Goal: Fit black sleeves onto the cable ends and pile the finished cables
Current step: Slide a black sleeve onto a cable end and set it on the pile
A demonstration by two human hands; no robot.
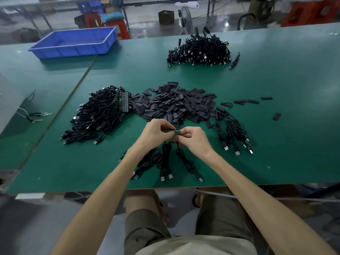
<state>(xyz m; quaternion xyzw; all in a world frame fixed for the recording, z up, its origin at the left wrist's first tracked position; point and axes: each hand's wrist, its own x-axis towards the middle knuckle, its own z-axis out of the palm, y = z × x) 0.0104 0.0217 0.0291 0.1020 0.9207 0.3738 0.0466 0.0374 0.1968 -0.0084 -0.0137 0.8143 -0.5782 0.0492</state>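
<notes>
- 2 bare hands meet above the near edge of the green tabletop (279, 148): the left hand (156, 132) and the right hand (193, 137) each pinch, with curled fingers, 1 end of a narrow green strip (170, 130) of cable ends.
- Black cables (165, 157) hang from the strip onto the tabletop, USB plugs toward the near edge.
- A heap of loose black sleeves (174, 105) lies mid-tabletop, just beyond the hands.
- A tangle of cables with bare green ends (99, 115) touches the heap's left side.
- A pile of sleeved cables (200, 50) sits near the far edge, well apart.
- A blue tray (73, 42) stands toward the far left corner; pliers (37, 115) lie near the left edge.
</notes>
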